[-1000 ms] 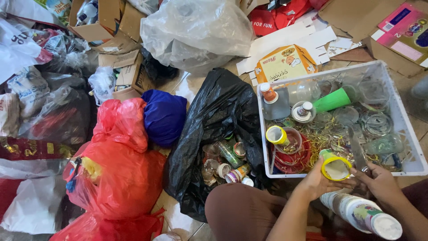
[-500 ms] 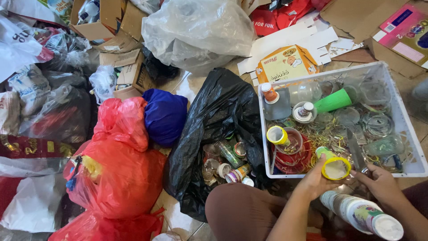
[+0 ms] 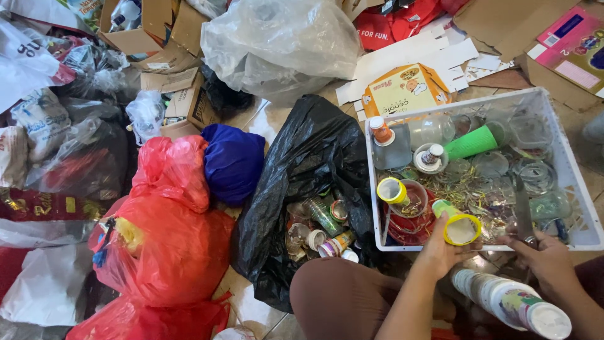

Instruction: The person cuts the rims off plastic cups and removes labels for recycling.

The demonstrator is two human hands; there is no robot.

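Since a second earlier, left hand (image 3: 440, 252) had shifted its pinched yellow-rimmed plastic cup (image 3: 459, 228) slightly rightward over the white plastic crate (image 3: 582, 208) of clear cups; right hand (image 3: 547, 258) gripped a knife-like tool (image 3: 523, 211)

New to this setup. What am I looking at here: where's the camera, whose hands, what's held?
There is one view, from a camera worn on a person's head, looking down at their own two bare hands. No robot is involved. The left hand holds a yellow-rimmed plastic cup over a white plastic crate of clear cups, lids and a green cup. The right hand grips a dark blade-like tool; what kind is unclear. A stack of paper cups lies by the person's lap. On the floor are an open black bag with cups inside, red bags and flattened cardboard.
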